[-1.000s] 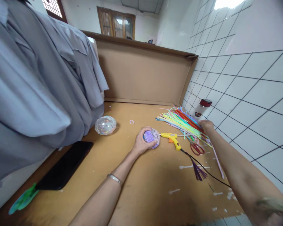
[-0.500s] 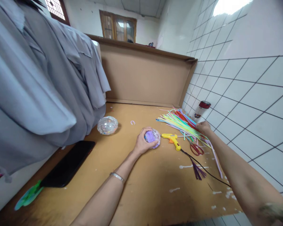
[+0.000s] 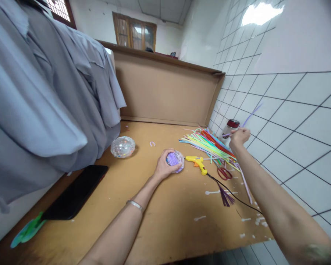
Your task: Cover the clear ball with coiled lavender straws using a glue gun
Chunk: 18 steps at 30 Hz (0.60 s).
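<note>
My left hand [image 3: 164, 164] is wrapped round a small clear faceted bowl with purple strips across it [image 3: 175, 160], resting on the table. Just right of it lies a yellow glue gun [image 3: 196, 162], its nozzle close to the bowl. My right hand [image 3: 239, 137] is closed on a purple pipe cleaner [image 3: 249, 118], raised over the right end of a pile of many-coloured pipe cleaners [image 3: 206, 141]. Red-handled scissors [image 3: 224, 173] lie partly under the pile's near side. Another clear faceted bowl [image 3: 123, 147] stands to the left.
A jar with a dark red lid [image 3: 231, 127] stands by the tiled wall at right. On the brown table [image 3: 160, 228] lie a black phone [image 3: 75, 191], a purple tassel [image 3: 226, 197] and the glue gun's cord. Grey cloth [image 3: 57, 103] hangs along the left; a cardboard panel [image 3: 165, 90] closes the back.
My right hand has lifted from the pile with a purple pipe cleaner in it. The left hand still holds the bowl in place. The view has shifted slightly.
</note>
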{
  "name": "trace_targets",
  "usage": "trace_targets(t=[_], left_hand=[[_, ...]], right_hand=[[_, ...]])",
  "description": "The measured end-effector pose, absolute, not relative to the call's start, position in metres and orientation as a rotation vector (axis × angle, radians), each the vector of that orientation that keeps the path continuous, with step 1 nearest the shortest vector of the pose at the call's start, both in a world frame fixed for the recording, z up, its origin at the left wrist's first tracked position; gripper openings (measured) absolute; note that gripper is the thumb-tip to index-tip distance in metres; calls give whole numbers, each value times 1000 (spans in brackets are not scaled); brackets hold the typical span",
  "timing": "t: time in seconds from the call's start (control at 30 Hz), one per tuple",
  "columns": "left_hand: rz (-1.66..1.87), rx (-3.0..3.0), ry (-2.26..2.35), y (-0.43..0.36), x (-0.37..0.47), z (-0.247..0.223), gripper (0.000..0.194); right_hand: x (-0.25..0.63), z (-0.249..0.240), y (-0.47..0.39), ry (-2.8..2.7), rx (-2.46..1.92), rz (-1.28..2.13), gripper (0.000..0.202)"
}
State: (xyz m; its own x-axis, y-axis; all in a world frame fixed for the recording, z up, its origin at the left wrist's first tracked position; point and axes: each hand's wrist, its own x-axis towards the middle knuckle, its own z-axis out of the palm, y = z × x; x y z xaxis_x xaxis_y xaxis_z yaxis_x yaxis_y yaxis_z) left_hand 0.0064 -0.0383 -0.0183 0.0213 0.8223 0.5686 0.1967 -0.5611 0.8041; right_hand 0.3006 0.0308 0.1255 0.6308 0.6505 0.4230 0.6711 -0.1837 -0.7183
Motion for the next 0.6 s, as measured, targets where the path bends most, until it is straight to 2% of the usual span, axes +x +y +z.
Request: trace_targets(t=[0.1, 0.2, 0.37, 0.6], left_hand=[[1576, 1796, 1046, -40, 6, -17, 54], [1578, 1798, 1058, -40, 5, -18, 55], [1547, 1725, 1084, -36, 3, -21, 57], [1547, 1664, 1084, -31, 2, -22, 57]], right_hand=[[257, 109, 20, -935, -1683, 142, 34], [207, 70, -2, -940, -1525, 276, 24], [159, 9, -42, -1013, -1073, 512, 28], [155, -6, -61, -1059, -945, 738, 25]])
